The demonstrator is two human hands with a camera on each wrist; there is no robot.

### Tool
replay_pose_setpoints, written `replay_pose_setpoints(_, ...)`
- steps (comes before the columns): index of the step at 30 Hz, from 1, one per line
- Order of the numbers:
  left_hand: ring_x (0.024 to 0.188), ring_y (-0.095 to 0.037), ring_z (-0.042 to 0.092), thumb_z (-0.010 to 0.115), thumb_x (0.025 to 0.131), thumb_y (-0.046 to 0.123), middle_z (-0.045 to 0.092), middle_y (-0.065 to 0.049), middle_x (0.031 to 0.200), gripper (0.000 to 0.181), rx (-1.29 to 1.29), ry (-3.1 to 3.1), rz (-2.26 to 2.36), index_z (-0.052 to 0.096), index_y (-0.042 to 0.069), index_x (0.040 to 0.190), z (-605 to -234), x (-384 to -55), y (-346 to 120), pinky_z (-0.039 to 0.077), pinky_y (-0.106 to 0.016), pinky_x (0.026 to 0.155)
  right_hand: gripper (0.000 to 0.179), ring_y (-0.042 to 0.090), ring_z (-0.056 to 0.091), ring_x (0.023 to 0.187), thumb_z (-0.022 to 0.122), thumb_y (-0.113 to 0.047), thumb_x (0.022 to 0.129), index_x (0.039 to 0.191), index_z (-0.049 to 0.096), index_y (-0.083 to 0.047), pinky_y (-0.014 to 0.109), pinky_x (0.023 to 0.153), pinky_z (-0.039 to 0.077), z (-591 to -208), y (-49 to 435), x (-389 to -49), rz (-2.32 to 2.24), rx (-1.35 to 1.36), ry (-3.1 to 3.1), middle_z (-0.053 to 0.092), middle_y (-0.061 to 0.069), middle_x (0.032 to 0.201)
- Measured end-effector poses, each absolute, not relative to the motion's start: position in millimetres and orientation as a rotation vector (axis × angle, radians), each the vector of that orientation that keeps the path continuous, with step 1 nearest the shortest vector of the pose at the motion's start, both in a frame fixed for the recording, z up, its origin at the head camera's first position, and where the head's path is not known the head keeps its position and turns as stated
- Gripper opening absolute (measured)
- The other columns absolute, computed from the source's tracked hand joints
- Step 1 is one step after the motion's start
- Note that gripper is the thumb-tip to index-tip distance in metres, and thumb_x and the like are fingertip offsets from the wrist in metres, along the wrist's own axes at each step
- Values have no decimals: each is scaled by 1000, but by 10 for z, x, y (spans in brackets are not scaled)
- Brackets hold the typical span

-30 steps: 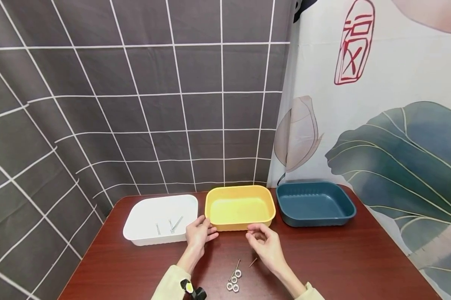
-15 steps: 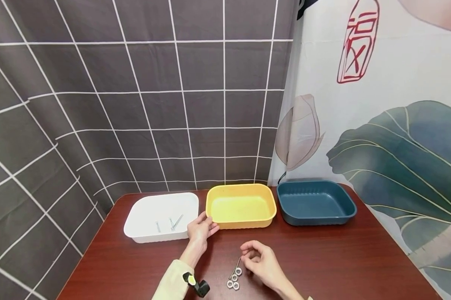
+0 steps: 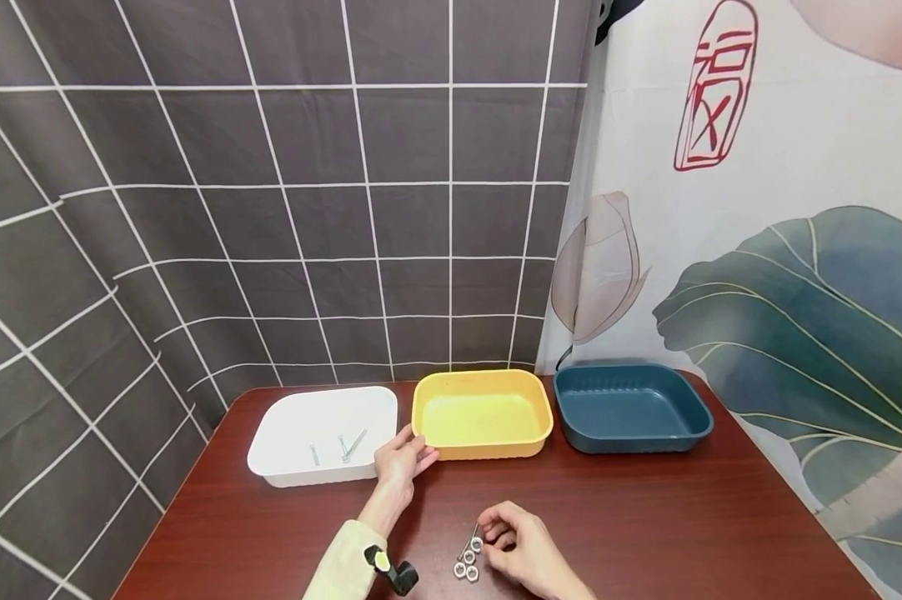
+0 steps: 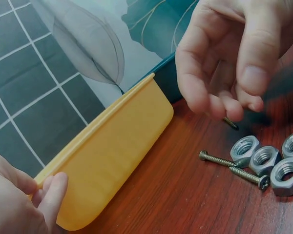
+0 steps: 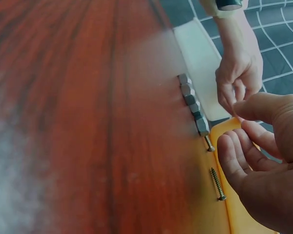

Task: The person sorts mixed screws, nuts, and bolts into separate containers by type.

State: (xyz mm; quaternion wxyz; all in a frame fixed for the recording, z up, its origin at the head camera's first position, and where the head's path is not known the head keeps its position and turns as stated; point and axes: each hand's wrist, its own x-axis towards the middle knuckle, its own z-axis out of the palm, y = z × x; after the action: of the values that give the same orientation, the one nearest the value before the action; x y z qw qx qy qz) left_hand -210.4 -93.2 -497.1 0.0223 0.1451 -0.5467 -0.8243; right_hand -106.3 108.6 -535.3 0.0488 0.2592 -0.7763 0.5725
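In the head view my left hand (image 3: 402, 462) grips the near left corner of the yellow tray (image 3: 483, 450). Thumb and fingers pinch its rim in the left wrist view. My right hand (image 3: 524, 550), fingers loosely curled, is over the table beside several hex nuts (image 3: 469, 571) and a screw (image 3: 466, 542). Seen from the left wrist, it hovers above the screws, with a gap between thumb and fingers. There, one brass-coloured screw (image 4: 217, 159) points toward another screw (image 4: 249, 176) against the nuts (image 4: 286, 176); a further screw (image 4: 230, 123) is partly hidden behind the fingertips.
To the left stands a white tray (image 3: 286, 433) with several silver screws (image 3: 349, 447) in it. A dark blue tray (image 3: 631, 442) stands at the right. Behind the brown table (image 3: 646, 525) hang a grey checked curtain (image 3: 406, 217) and a printed white one (image 3: 646, 108).
My right hand has moved from the front of the yellow tray toward me, down beside the nuts and screws. It now covers a screw seen earlier. My left hand stays at the tray corner.
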Motion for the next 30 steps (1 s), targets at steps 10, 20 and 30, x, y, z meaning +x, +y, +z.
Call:
replay_pose_setpoints(10, 63, -14, 65, 55, 94, -13, 59, -12, 78, 49, 432, -1683, -2562, 42, -17, 141, -4968, -2103, -945, 65, -31, 70, 34, 15, 63, 76, 78, 12, 73, 100, 65, -2, 26, 61, 62, -5385, 1082, -1053, 1664, 905, -2410, 62, 10, 89)
replay_pose_setpoints(20, 62, -14, 66, 55, 95, -13, 60, -12, 78, 51, 416, -1672, -2589, 39, -18, 143, -4987, -2090, -952, 65, -31, 70, 31, 8, 61, 76, 78, 12, 72, 96, 65, -1, 21, 60, 60, -5355, 1059, -1061, 1608, 868, -2460, 60, 3, 89)
replay_pose_setpoints(30, 63, -13, 66, 54, 96, -13, 62, -15, 83, 50, 414, -1649, -2611, 38, -17, 144, -4997, -2089, -956, 65, -30, 72, 31, 6, 60, 74, 79, 12, 70, 96, 68, -2, 19, 57, 58, -5373, 1047, -1094, 1532, 856, -2470, 60, 1, 87)
